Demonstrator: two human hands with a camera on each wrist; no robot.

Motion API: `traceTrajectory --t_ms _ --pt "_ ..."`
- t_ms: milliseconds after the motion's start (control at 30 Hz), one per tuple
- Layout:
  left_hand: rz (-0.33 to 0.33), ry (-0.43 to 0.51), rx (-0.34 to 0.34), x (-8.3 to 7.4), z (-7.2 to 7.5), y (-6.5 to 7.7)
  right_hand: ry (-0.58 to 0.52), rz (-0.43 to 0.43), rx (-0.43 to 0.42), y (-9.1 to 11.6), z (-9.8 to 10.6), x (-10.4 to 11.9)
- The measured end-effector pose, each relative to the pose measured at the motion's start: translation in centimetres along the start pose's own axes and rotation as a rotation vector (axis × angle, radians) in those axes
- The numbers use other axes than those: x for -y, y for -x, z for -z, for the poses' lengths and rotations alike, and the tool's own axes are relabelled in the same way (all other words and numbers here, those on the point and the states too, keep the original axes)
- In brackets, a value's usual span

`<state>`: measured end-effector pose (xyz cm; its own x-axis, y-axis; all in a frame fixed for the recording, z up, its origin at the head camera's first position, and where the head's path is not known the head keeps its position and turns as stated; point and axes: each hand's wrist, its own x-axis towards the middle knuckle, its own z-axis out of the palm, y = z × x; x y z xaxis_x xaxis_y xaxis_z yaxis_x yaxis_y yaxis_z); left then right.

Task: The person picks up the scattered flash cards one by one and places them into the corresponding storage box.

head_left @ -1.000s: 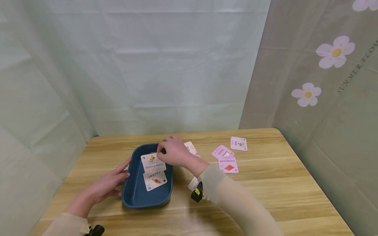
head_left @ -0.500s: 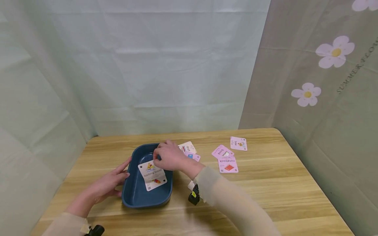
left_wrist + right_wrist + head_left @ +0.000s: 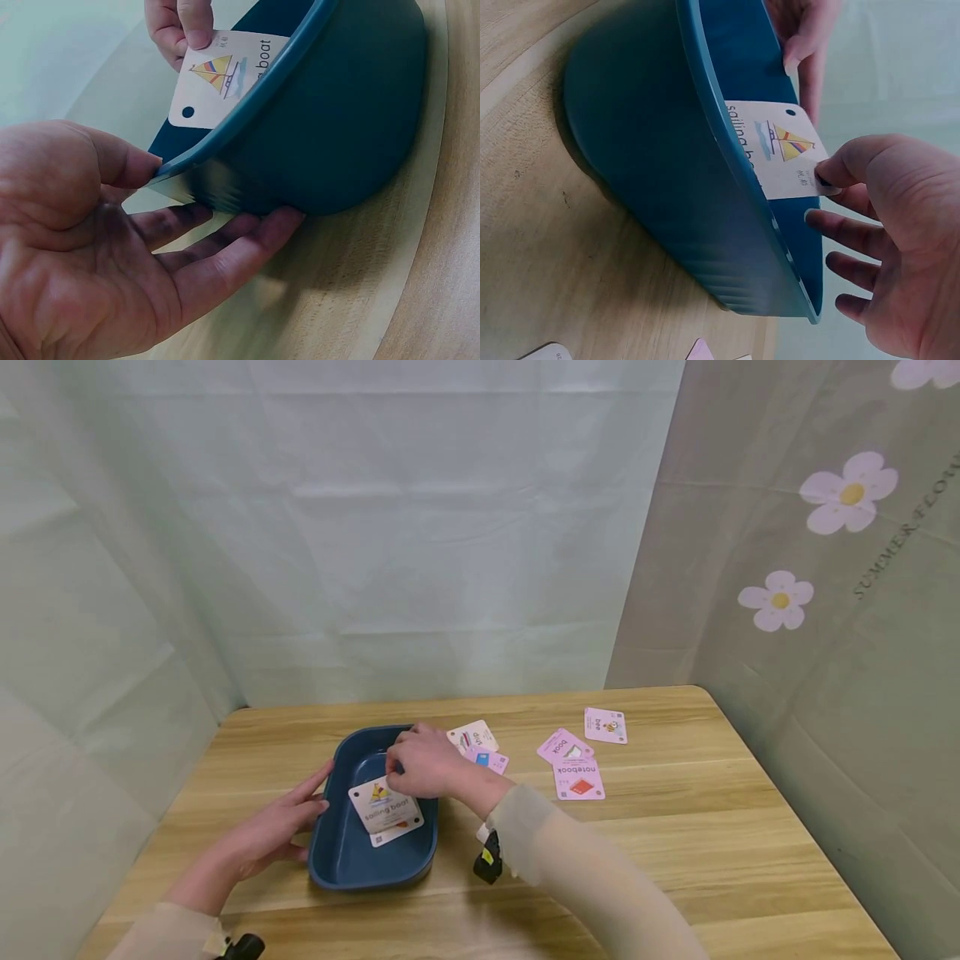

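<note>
A blue plastic bin (image 3: pixel 347 858) stands on the wooden table. At its left side my left hand (image 3: pixel 277 831) touches the wall with spread, fairly straight fingers; the thumb (image 3: pixel 139 166) meets the rim. My right hand (image 3: pixel 431 764) reaches over the far right rim and pinches a corner of a white sailing boat card (image 3: pixel 378 810) between thumb and fingertips. The card tilts inside the bin, its picture and part of its words showing in the right wrist view. Below it lies a second white card (image 3: pixel 397 833), mostly covered.
Right of the bin lie a ship card (image 3: pixel 474 735) and a pink card with a blue picture (image 3: pixel 487 758). Farther right are a book card (image 3: pixel 566 745), a notebook card (image 3: pixel 580 779) and a bee card (image 3: pixel 606 725). Another card (image 3: pixel 482 832) is partly hidden by the right sleeve.
My right hand has moved lower and slightly left with the sailing boat card, which now covers most of the rocket card. The left hand has stayed at the bin's side.
</note>
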<state>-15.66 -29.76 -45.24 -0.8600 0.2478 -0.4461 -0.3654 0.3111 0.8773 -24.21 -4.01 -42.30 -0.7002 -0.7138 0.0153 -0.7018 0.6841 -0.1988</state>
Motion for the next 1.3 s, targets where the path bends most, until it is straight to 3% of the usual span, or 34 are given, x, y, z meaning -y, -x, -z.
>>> traceTrajectory --t_ms 567,1300 --pt "-0.015 0.016 0.001 -0.1 -0.1 0.2 -0.05 -0.051 0.033 0.1 -0.2 -0.4" --pt "-0.001 0.007 -0.008 0.1 -0.1 0.1 -0.162 -0.02 -0.046 1.6 0.5 -1.7"
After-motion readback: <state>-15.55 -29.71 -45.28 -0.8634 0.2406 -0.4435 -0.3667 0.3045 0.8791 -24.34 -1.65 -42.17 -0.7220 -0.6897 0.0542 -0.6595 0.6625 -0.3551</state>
